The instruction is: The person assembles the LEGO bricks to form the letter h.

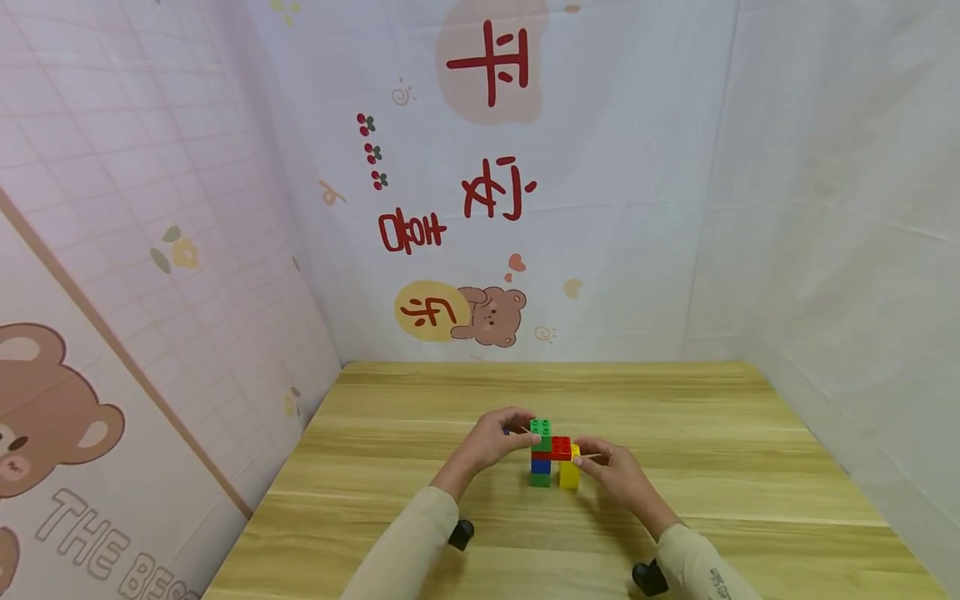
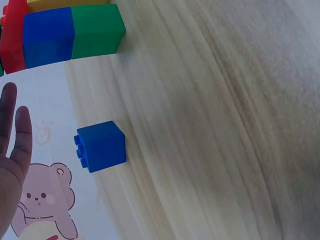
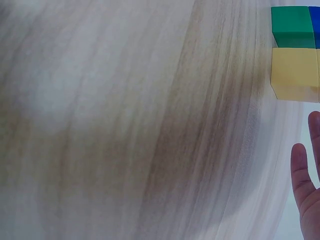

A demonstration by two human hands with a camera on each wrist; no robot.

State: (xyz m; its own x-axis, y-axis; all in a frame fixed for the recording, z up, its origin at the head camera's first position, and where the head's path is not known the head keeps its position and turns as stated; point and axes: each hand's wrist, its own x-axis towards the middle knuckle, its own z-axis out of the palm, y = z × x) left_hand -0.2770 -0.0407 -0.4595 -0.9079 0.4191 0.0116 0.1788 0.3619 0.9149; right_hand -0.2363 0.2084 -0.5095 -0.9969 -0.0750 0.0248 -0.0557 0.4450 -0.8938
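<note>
A small structure of toy building bricks stands on the table. Its left column has a green brick (image 1: 540,480) at the bottom, a blue brick (image 1: 541,465) above it, then a red brick (image 1: 560,448) reaching right, with another green brick (image 1: 541,429) on top. Under the red brick's right end are yellow bricks (image 1: 569,475). My left hand (image 1: 497,437) pinches the top green brick, thumb in front. At the right end, my right hand (image 1: 617,473) has thumb and fingertip on the upper yellow brick. A loose blue brick (image 2: 102,146) sits left of the structure, mostly hidden behind my left hand in the head view.
The wood-patterned table (image 1: 420,392) meets a white printed cloth (image 1: 622,250) at the back, with more cloth along both sides. Black wrist devices show under the left sleeve (image 1: 412,546) and right sleeve (image 1: 705,567).
</note>
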